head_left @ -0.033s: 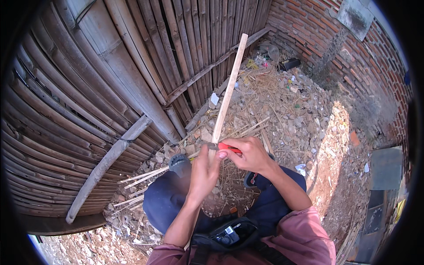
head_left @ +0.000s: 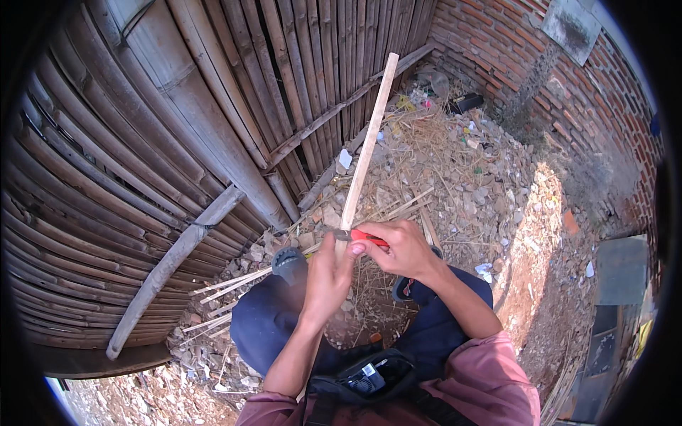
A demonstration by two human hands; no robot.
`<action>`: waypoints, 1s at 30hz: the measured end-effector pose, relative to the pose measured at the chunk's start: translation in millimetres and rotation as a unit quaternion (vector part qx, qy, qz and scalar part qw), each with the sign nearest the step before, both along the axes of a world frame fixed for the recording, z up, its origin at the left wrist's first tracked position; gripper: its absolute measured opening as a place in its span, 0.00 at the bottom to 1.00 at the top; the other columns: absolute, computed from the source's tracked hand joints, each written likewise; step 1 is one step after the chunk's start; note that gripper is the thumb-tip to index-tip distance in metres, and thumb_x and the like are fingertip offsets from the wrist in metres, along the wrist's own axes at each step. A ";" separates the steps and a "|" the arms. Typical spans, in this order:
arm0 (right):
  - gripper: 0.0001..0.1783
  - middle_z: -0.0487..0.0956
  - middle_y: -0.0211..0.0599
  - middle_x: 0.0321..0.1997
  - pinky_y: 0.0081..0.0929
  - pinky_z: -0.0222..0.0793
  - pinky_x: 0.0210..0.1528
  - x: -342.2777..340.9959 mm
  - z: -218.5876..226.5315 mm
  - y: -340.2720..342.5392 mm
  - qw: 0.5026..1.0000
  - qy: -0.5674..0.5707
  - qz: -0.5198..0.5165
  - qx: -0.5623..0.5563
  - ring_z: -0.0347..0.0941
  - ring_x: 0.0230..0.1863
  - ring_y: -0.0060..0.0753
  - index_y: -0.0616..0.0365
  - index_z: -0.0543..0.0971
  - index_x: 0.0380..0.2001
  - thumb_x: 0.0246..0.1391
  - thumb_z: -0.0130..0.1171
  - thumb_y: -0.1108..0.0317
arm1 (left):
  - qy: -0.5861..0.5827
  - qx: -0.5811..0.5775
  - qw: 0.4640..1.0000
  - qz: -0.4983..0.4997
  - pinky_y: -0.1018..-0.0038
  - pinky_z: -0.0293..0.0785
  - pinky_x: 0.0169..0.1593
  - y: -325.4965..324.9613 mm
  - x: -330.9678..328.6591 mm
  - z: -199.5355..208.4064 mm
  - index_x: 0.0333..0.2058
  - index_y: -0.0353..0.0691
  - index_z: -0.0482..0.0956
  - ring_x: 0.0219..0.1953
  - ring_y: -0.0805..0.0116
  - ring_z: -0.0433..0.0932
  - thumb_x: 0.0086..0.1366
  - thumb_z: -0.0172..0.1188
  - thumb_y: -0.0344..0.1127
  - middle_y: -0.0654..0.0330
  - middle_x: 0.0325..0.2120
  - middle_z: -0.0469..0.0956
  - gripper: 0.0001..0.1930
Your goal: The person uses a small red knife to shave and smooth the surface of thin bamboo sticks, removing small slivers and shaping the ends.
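Note:
A long pale wooden strip (head_left: 369,142) rises away from me, its near end running down between my hands. My left hand (head_left: 329,278) is closed round the lower part of the strip, thumb and fingers pressed to its sides. My right hand (head_left: 406,248) grips a red-handled knife (head_left: 371,238). The grey blade lies across the strip just above my left fingertips and touches it. My right thumb rests close to my left thumb at the strip. The lowest end of the strip is hidden by my hands.
Several loose pale strips (head_left: 234,282) lie by my left leg. Rubble and straw (head_left: 462,192) cover the ground ahead. A bamboo wall (head_left: 206,92) stands on the left, a brick wall (head_left: 497,50) at the far right. An open black pouch (head_left: 362,376) sits at my waist.

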State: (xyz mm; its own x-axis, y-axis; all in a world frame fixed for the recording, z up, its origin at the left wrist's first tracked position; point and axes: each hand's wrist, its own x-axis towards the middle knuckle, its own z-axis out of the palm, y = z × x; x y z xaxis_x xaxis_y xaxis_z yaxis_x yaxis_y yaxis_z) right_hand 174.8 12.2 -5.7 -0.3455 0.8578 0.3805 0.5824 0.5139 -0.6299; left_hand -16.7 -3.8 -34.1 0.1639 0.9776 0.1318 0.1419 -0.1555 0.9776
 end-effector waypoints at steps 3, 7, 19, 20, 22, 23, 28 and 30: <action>0.13 0.89 0.47 0.35 0.35 0.79 0.31 -4.4 2.4 -2.5 1.000 -0.013 -0.010 0.016 0.86 0.29 0.45 0.60 0.88 0.45 0.59 0.71 0.66 | -0.012 -0.004 1.000 -0.001 0.62 0.74 0.34 1.0 -0.8 -5.9 0.46 0.28 0.76 0.26 0.63 0.78 0.78 0.63 0.45 0.46 0.25 0.81 0.20; 0.12 0.89 0.47 0.35 0.36 0.80 0.31 -9.3 5.3 -6.6 0.998 -0.031 -0.037 0.032 0.87 0.30 0.46 0.59 0.88 0.44 0.60 0.70 0.65 | 0.005 -0.008 1.000 -0.002 0.63 0.74 0.33 1.7 -2.7 -3.9 0.47 0.28 0.76 0.25 0.64 0.78 0.78 0.63 0.45 0.48 0.23 0.80 0.20; 0.14 0.88 0.48 0.38 0.37 0.81 0.36 -11.3 -2.2 -3.1 0.997 0.008 -0.069 0.027 0.87 0.33 0.48 0.61 0.86 0.47 0.61 0.70 0.66 | -0.001 -0.036 0.999 0.025 0.64 0.76 0.38 4.7 1.4 7.3 0.46 0.29 0.78 0.31 0.71 0.78 0.77 0.65 0.43 0.48 0.27 0.82 0.19; 0.14 0.88 0.48 0.38 0.37 0.81 0.36 -8.0 -2.8 -1.5 0.998 0.003 -0.053 0.028 0.87 0.33 0.47 0.61 0.86 0.47 0.60 0.70 0.67 | -0.004 -0.034 0.999 0.022 0.64 0.76 0.38 4.9 1.1 7.6 0.46 0.29 0.78 0.31 0.71 0.78 0.77 0.65 0.43 0.48 0.27 0.82 0.19; 0.14 0.88 0.47 0.38 0.37 0.81 0.36 -1.4 -2.7 1.2 0.999 -0.006 -0.022 0.030 0.87 0.34 0.46 0.60 0.86 0.46 0.60 0.70 0.67 | -0.005 -0.029 1.000 0.001 0.64 0.76 0.38 4.2 -2.1 1.1 0.45 0.29 0.77 0.32 0.70 0.78 0.76 0.65 0.43 0.49 0.28 0.82 0.18; 0.13 0.88 0.46 0.37 0.37 0.81 0.36 -0.1 -1.6 1.7 1.000 -0.009 -0.015 0.023 0.87 0.33 0.46 0.60 0.86 0.46 0.60 0.70 0.67 | -0.005 -0.027 1.000 -0.010 0.64 0.76 0.38 4.3 -3.5 -2.0 0.45 0.29 0.76 0.32 0.70 0.78 0.76 0.65 0.43 0.49 0.29 0.82 0.18; 0.13 0.88 0.43 0.36 0.36 0.80 0.35 1.9 -0.1 1.4 1.000 -0.016 -0.003 0.020 0.86 0.32 0.45 0.59 0.87 0.46 0.59 0.71 0.66 | -0.020 -0.073 0.996 -0.046 0.76 0.74 0.47 4.8 -5.8 -5.8 0.54 0.32 0.77 0.42 0.79 0.75 0.78 0.65 0.39 0.62 0.42 0.83 0.17; 0.13 0.88 0.43 0.36 0.36 0.80 0.34 2.7 -0.5 1.3 1.000 -0.014 -0.001 0.026 0.86 0.32 0.45 0.59 0.86 0.46 0.59 0.70 0.66 | -0.033 -0.080 0.995 -0.052 0.76 0.74 0.47 4.9 -5.3 -6.5 0.54 0.32 0.77 0.42 0.79 0.75 0.78 0.65 0.39 0.62 0.42 0.83 0.17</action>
